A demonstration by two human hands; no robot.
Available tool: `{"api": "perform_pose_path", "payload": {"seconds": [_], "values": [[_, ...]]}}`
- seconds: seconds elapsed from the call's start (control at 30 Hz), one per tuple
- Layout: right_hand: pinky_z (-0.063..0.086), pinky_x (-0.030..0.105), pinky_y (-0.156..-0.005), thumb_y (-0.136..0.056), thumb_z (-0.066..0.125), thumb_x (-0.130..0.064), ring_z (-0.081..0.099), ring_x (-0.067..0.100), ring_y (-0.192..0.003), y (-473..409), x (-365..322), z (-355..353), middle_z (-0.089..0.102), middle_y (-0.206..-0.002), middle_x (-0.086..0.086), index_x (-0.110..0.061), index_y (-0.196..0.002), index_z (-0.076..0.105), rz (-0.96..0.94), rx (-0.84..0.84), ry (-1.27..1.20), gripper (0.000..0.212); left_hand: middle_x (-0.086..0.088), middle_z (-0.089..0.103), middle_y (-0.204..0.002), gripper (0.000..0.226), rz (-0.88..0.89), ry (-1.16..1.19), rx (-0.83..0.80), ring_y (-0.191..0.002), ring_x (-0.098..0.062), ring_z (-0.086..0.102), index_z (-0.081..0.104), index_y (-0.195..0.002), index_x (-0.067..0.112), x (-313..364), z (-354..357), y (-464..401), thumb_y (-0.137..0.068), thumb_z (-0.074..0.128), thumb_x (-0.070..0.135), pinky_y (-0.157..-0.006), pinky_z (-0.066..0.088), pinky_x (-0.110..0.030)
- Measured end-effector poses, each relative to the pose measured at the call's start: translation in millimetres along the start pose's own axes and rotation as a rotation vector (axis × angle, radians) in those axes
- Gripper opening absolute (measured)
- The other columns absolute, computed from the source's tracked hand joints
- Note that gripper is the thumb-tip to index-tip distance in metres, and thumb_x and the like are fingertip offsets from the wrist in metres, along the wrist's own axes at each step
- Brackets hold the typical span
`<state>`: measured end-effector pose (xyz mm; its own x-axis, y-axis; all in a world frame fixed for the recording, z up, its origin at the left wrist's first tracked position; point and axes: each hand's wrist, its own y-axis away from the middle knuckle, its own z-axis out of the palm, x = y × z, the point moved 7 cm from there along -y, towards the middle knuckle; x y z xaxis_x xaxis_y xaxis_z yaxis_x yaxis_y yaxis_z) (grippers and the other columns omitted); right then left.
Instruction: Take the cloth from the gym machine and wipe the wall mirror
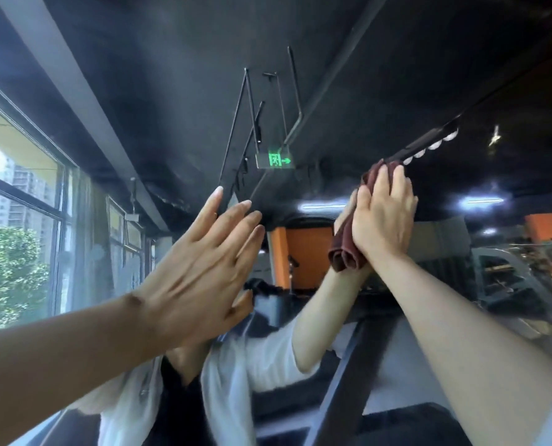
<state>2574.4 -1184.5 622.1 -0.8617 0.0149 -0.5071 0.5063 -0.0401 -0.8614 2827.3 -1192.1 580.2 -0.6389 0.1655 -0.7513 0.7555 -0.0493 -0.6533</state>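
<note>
Both bare arms reach up to the large wall mirror [184, 91], whose glass shows the dark ceiling and the person's own reflected arms and white sleeves. The right hand [384, 217] lies flat, fingers straight and close together, pressing a crumpled dark red cloth [345, 249] against the glass high up. The cloth bunches out below the palm in two rolled folds and peeks out above the fingertips; nothing curls round it, the palm simply holds it to the surface. The left hand [200, 262] is held up to the mirror lower and to the left, fingers spread and straight, holding nothing; I cannot tell whether the palm itself meets the glass. In the reflection a green lit exit sign [276, 160] hangs from the ceiling, and tall black-framed windows [20, 204] with green trees outside stand at the left.
</note>
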Motion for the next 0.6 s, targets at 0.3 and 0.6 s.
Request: {"api": "perform_pose_path", "payload": {"seconds": [0.3, 0.6], "values": [[0.017, 0.048, -0.123, -0.098, 0.019, -0.039, 0.028, 0.032, -0.149, 63, -174, 19, 0.035, -0.161, 0.011, -0.013, -0.151, 0.044, -0.658, -0.050, -0.096, 0.064, -0.029, 0.056, -0.130, 0.094, -0.121, -0.016, -0.016, -0.122, -0.045, 0.052, 0.056, -0.131, -0.013, -37, -5, 5, -0.081, 0.043, 0.065, -0.117, 0.015, -0.067], [0.008, 0.050, -0.124, -0.106, 0.027, -0.036, 0.014, 0.025, -0.154, -32, 6, 2, 0.017, -0.168, 0.001, -0.023, -0.158, 0.029, -0.179, -0.039, -0.002, 0.054, -0.022, 0.054, -0.136, 0.092, -0.082, 0.037, -0.040, -0.127, -0.039, 0.047, 0.054, -0.135, -0.007, 14, 6, -33, -0.076, 0.052, 0.063, -0.117, 0.012, -0.067]]}}
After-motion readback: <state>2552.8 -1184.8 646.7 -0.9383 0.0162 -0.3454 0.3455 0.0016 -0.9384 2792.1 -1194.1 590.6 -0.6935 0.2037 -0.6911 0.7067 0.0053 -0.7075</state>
